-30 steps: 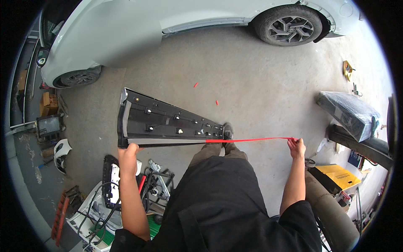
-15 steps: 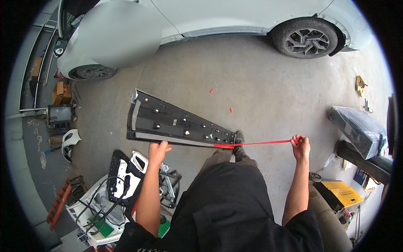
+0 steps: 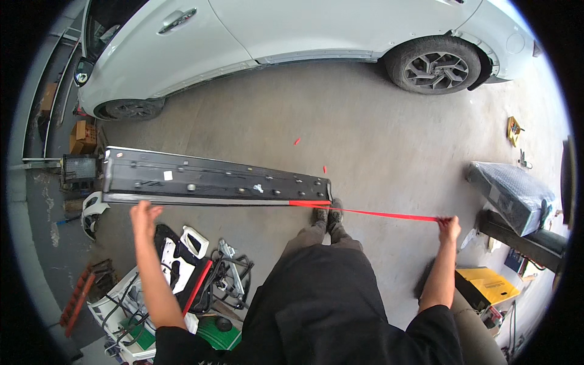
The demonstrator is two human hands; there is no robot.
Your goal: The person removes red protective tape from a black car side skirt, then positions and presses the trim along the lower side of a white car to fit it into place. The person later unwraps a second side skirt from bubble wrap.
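Observation:
A long black car trim panel (image 3: 222,181) spans the left and middle of the view, its back with several clips facing up. A grey strip runs along its near edge and turns red towards the right end. My left hand (image 3: 145,220) is closed at this edge near the panel's left end, its fingers partly hidden and the thumb pointing right. My right hand (image 3: 449,229) pinches the end of a red tape liner (image 3: 389,215), well right of the panel. The liner stretches taut back to the panel's right end, above my shoes.
A white car (image 3: 316,30) stands along the far side. Two small red scraps lie on the floor beyond the panel. Car parts and cables crowd a white bumper (image 3: 106,310) at lower left. At right are a wrapped box (image 3: 511,194) and a yellow box (image 3: 496,285).
The panel's left end has swung to the left, and the panel now lies more level across the view. My left hand moved left with it. My right hand shifted slightly right and nearer, still holding the liner.

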